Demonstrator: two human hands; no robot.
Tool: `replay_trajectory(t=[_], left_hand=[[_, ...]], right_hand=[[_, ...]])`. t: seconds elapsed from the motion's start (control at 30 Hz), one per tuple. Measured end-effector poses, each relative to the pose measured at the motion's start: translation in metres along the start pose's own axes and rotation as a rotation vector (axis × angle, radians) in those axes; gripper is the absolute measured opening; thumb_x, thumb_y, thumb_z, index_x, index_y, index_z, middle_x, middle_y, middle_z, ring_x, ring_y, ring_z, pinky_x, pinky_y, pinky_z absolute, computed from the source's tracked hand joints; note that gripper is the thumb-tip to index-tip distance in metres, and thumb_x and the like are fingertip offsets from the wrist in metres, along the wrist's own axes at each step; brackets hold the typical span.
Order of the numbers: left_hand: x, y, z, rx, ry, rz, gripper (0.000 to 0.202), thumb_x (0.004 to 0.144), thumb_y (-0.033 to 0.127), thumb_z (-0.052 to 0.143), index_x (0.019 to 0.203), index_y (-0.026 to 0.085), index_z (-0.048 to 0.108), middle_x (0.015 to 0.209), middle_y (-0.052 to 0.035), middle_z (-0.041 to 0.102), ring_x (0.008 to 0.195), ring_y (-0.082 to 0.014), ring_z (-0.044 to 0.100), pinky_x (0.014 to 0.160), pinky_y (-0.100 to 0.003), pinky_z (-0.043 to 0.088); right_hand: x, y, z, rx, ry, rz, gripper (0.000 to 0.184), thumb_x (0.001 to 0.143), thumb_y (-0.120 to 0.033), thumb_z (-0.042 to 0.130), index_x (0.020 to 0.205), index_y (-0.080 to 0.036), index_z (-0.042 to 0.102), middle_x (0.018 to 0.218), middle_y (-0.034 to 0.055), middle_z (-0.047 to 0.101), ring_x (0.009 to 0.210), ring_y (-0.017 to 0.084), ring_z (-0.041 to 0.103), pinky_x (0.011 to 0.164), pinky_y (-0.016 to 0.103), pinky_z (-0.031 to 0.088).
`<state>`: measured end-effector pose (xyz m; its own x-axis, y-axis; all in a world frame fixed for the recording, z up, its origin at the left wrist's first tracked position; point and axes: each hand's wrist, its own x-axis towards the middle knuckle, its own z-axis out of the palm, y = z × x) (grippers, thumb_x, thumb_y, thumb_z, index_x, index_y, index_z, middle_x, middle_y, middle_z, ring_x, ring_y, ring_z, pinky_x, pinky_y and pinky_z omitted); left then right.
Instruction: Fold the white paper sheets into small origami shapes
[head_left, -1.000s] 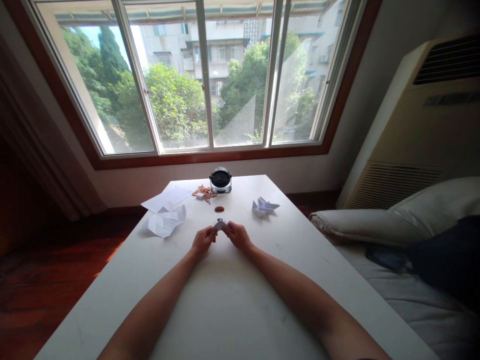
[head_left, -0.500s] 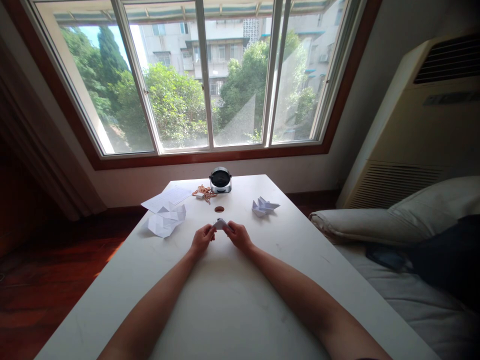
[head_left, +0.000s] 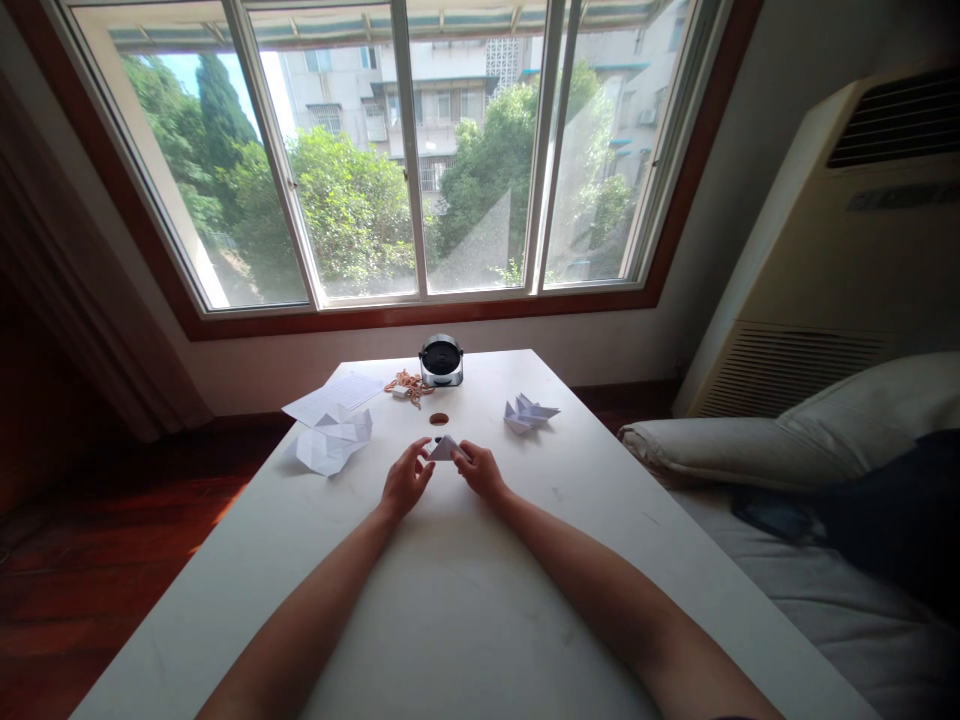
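A small folded piece of white paper [head_left: 445,449] sits low over the white table [head_left: 465,600], between my two hands. My right hand [head_left: 480,470] pinches its right edge with thumb and fingers. My left hand [head_left: 406,479] is just left of the paper, its fingers loosely spread, the fingertips close to the paper's left edge. Whether they touch it I cannot tell.
A folded paper figure [head_left: 529,413] lies to the right, crumpled folded sheets [head_left: 332,440] and flat paper [head_left: 332,396] to the left. Farther back are a small round fan [head_left: 441,361], a tangle of orange cord [head_left: 406,385] and a brown disc [head_left: 439,418]. A bed with a pillow [head_left: 787,420] is on the right.
My left hand has let go of the paper and spread its fingers. The paper now shows as a flatter triangle held by my right hand.
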<state>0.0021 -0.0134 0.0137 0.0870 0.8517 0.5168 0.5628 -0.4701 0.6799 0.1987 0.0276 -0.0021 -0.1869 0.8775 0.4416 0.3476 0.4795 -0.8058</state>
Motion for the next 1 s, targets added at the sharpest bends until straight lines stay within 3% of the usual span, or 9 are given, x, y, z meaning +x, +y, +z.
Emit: replay_trajectory(t=[0.23,0.47,0.73,1.0], left_hand=[[-0.001,0.006,-0.001,0.068,-0.078,0.055,0.035,0.091,0.033,0.056,0.124,0.025,0.064,0.095,-0.0047,0.069,0.064,-0.0135,0.058,0.066,-0.026,0.048],[0.0,0.003,-0.001,-0.002,-0.053,-0.01,0.033,0.09,0.038,0.057,0.119,0.025,0.065,0.08,-0.0011,0.067,0.06,-0.0135,0.055,0.064,-0.025,0.043],[0.001,-0.002,-0.002,-0.085,-0.072,-0.091,0.029,0.087,0.048,0.06,0.087,0.02,0.07,0.067,0.0011,0.063,0.06,-0.0137,0.053,0.062,-0.025,0.039],[0.005,-0.012,0.009,-0.428,-0.086,-0.225,0.038,0.085,0.056,0.059,0.083,0.018,0.062,0.068,0.0004,0.06,0.06,-0.013,0.054,0.058,-0.025,0.044]], right_hand=[[-0.002,-0.005,-0.001,0.06,-0.036,0.024,0.028,0.089,-0.043,0.053,0.076,-0.019,0.057,0.059,-0.0006,0.062,0.055,0.014,0.056,0.055,0.024,0.041],[-0.003,-0.008,-0.002,0.084,-0.12,0.02,0.029,0.089,-0.042,0.055,0.103,-0.02,0.065,0.068,0.0018,0.069,0.059,0.017,0.063,0.06,0.026,0.047],[-0.005,-0.005,0.001,-0.062,-0.123,-0.064,0.028,0.085,-0.044,0.059,0.072,-0.02,0.055,0.058,-0.0024,0.056,0.053,0.012,0.047,0.051,0.023,0.034],[-0.008,-0.015,-0.004,0.079,-0.215,-0.087,0.023,0.086,-0.043,0.059,0.083,-0.019,0.059,0.063,0.0,0.06,0.055,0.014,0.052,0.053,0.025,0.038]])
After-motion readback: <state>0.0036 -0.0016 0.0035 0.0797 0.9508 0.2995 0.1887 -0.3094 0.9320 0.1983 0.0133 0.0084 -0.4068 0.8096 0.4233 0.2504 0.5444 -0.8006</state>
